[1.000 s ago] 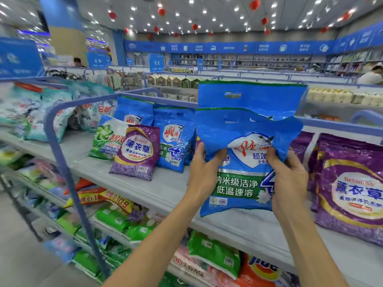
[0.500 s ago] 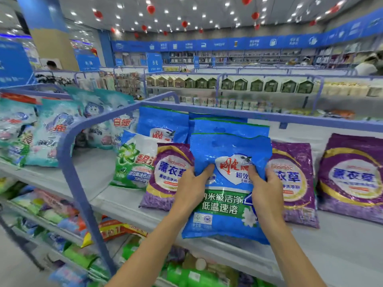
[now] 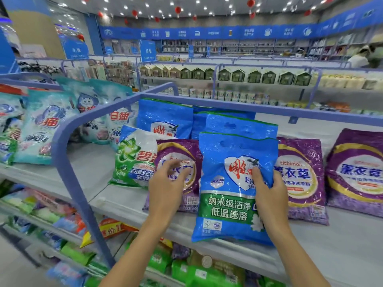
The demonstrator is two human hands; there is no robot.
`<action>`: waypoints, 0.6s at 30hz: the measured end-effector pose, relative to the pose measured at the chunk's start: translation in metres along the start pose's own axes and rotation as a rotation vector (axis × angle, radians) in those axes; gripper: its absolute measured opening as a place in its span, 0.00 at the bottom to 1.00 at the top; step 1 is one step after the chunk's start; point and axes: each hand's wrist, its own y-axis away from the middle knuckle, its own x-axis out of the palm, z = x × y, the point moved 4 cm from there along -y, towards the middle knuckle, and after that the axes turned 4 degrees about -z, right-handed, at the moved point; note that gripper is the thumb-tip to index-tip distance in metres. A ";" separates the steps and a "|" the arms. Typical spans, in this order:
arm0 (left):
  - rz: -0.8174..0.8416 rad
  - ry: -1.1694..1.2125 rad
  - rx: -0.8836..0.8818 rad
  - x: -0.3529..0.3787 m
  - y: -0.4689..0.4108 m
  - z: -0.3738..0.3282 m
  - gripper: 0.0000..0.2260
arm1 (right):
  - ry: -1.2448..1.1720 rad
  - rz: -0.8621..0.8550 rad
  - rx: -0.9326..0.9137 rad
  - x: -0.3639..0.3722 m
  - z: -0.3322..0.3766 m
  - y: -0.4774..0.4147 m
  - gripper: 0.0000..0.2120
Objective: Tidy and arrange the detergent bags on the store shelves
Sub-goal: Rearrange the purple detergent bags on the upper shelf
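Note:
A blue detergent bag [image 3: 228,199] with a green band lies on the grey shelf [image 3: 342,241], leaning on other blue bags [image 3: 165,117] behind it. My right hand [image 3: 269,193] grips its right edge, thumb on the front. Off the bag, my left hand [image 3: 167,183] hovers blurred, fingers loosely spread, over a purple lavender bag [image 3: 180,162] to its left. Two more purple bags [image 3: 300,175] [image 3: 358,172] lie to the right. A green and white bag [image 3: 134,160] sits left of the purple one.
A blue metal divider rail [image 3: 68,154] curves down at the left of this bay. Pale teal bags [image 3: 41,125] fill the neighbouring bay. Lower shelves hold green and orange packs [image 3: 199,270]. A person [image 3: 360,56] stands by the far right shelves.
The blue bag came down from in front of me onto the shelf. My left hand has let go of it and moved left over the purple bag; my right hand still holds it.

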 end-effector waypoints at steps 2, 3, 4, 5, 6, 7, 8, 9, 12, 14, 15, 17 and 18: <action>-0.069 -0.094 -0.007 -0.013 -0.004 0.010 0.22 | -0.028 0.028 0.015 -0.001 0.001 0.001 0.10; -0.080 -0.133 -0.020 -0.016 -0.005 0.012 0.25 | -0.035 0.041 0.019 -0.002 0.001 0.001 0.10; -0.091 -0.175 -0.031 -0.016 -0.005 0.011 0.28 | -0.038 0.056 0.023 -0.003 0.000 0.001 0.10; -0.105 -0.216 -0.041 -0.015 -0.006 0.011 0.30 | -0.042 0.074 0.027 -0.004 0.000 0.002 0.10; -0.115 -0.263 -0.052 -0.014 -0.007 0.010 0.32 | -0.048 0.093 0.034 -0.006 0.000 0.002 0.10; -0.109 -0.321 -0.066 -0.013 -0.009 0.010 0.33 | -0.047 0.108 0.049 -0.008 0.000 0.002 0.11; -0.096 -0.386 -0.089 -0.012 -0.010 0.010 0.35 | -0.039 0.120 0.058 -0.011 -0.002 0.002 0.12; -0.077 -0.427 -0.128 -0.012 -0.012 0.015 0.36 | -0.035 0.135 0.063 -0.013 -0.002 0.003 0.13; -0.024 -0.316 -0.235 -0.015 -0.018 0.034 0.33 | -0.055 0.165 0.083 -0.015 -0.002 0.004 0.13; -0.011 -0.222 -0.265 -0.018 -0.020 0.039 0.29 | -0.057 0.150 0.089 -0.013 -0.001 0.007 0.13; -0.012 -0.196 -0.272 -0.020 -0.020 0.040 0.27 | -0.061 0.134 0.087 -0.012 -0.001 0.009 0.13; -0.009 -0.124 -0.275 -0.024 -0.022 0.039 0.19 | -0.091 0.094 0.093 -0.009 -0.002 0.011 0.12; -0.007 -0.046 -0.292 -0.026 -0.022 0.038 0.17 | -0.101 0.071 0.090 -0.008 -0.002 0.012 0.12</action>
